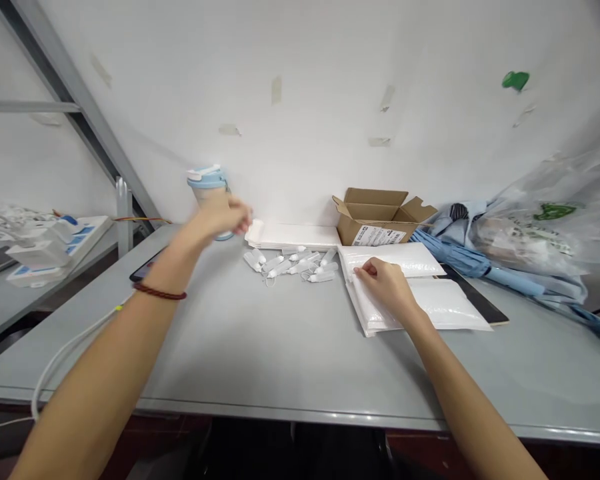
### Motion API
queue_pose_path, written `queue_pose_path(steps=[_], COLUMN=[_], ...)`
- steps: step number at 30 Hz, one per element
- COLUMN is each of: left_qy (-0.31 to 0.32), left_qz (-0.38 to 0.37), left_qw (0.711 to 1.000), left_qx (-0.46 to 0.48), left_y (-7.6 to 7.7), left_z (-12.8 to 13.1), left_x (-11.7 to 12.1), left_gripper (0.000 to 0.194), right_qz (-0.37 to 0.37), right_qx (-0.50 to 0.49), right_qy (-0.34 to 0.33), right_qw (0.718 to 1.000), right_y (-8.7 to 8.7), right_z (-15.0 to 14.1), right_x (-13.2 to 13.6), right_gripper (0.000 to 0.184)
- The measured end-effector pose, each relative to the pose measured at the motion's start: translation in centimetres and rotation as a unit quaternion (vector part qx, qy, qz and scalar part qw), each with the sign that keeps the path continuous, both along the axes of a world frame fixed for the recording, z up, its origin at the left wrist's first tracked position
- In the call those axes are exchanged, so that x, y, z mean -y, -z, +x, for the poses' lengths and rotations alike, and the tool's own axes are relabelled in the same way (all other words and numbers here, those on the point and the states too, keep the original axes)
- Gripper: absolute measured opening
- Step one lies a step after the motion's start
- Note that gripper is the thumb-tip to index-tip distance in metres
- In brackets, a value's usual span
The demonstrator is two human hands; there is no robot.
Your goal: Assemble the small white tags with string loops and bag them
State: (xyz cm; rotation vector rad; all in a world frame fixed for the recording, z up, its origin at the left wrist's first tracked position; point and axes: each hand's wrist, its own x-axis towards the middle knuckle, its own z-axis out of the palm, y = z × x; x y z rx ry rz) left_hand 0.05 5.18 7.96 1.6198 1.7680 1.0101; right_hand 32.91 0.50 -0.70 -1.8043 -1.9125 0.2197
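Observation:
My left hand (221, 215) is raised in front of a cup with a blue lid (207, 179). Motion blurs its fingers, so I cannot make out whether it holds anything. At the right, my right hand (384, 283) is closed at the thumb and fingertips on the upper flap of a white padded envelope (440, 303), one of a stack lying on the table. Several small translucent tubes with white tips (300, 263) lie loose between my hands. Behind them, against the wall, lies a stack of flat white packets (295, 235).
An open cardboard box (375, 217) stands behind the envelopes. A folded blue umbrella (475, 263) and a clear plastic bag (540, 220) lie to the right. A dark phone (143, 270) rests behind my left forearm. A white cable (75, 343) crosses the grey table's (260, 360) left side.

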Motion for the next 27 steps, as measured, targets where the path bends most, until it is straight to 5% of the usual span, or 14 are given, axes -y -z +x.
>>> queue_pose_path(steps=[6, 9, 22, 27], left_qy=[-0.13, -0.125, -0.103, -0.099], left_qz=[-0.043, -0.033, -0.041, 0.05], left_qw=[0.991, 0.992, 0.993, 0.978], left_qx=[-0.007, 0.0, -0.039, 0.175], left_y=[5.8, 7.4, 8.9, 7.7], left_z=[-1.1, -1.8, 0.5, 1.6], left_x=[-3.0, -4.0, -4.6, -3.8], left_gripper=[0.015, 0.019, 0.022, 0.006], right_qz=[-0.004, -0.008, -0.021, -0.011], right_qx=[0.004, 0.011, 0.031, 0.034], right_qy=[-0.002, 0.001, -0.001, 0.001], right_qw=[1.0, 1.0, 0.999, 0.999], right_y=[-0.4, -0.6, -0.8, -0.7], right_z=[-0.3, -0.4, -0.7, -0.6], right_x=[0.2, 0.3, 0.4, 0.3], right_gripper=[0.021, 0.02, 0.018, 0.019])
